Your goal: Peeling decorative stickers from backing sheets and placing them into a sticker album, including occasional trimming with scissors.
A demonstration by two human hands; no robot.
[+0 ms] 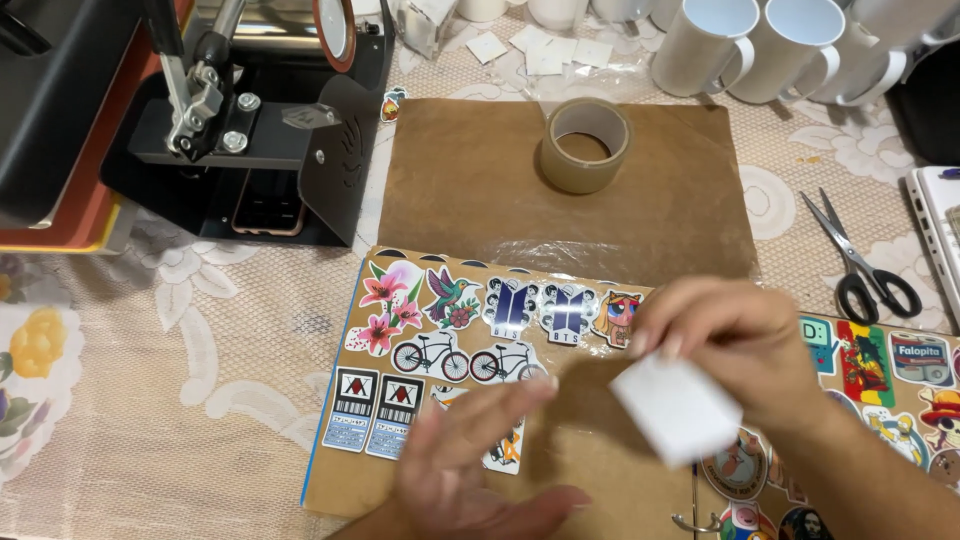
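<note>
Two hands over glossy stickers: right hand [735, 345] pinches a white card [678, 408]; left hand [470, 460] spread open, blurred.

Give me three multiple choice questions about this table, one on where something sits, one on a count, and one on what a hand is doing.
1. Where is the tape roll?
A. on the brown paper
B. on the scissors
C. inside a mug

2. How many bicycle stickers show?
A. two
B. five
C. none

3. What is the right hand doing?
A. resting flat and empty
B. pinching a white piece
C. gripping the scissors

Answers: 1 A, the roll stands on the brown sheet. 2 A, two bicycles lie side by side. 3 B, its fingers pinch the white piece; the scissors lie untouched.
</note>
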